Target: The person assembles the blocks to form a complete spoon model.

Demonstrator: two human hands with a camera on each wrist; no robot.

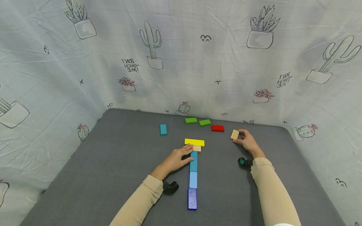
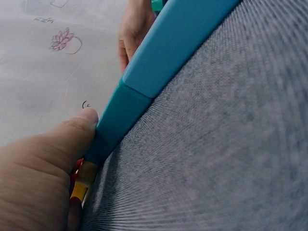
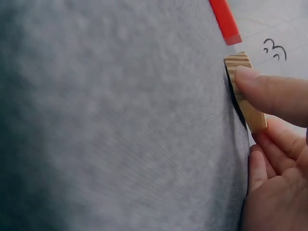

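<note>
At the middle of the head view a yellow block lies crosswise, with a wooden block against its near side. Below them a teal block, a light blue block and a dark blue block form a line toward the front. My left hand rests its fingers on the wooden block's left end, thumb at the teal block. To the right, my right hand pinches another wooden block between thumb and fingers; the right wrist view shows this wooden block just above the cloth.
A red block, two green blocks and a teal block lie near the back of the grey table. Behind the table hangs a white cloth with printed cacti.
</note>
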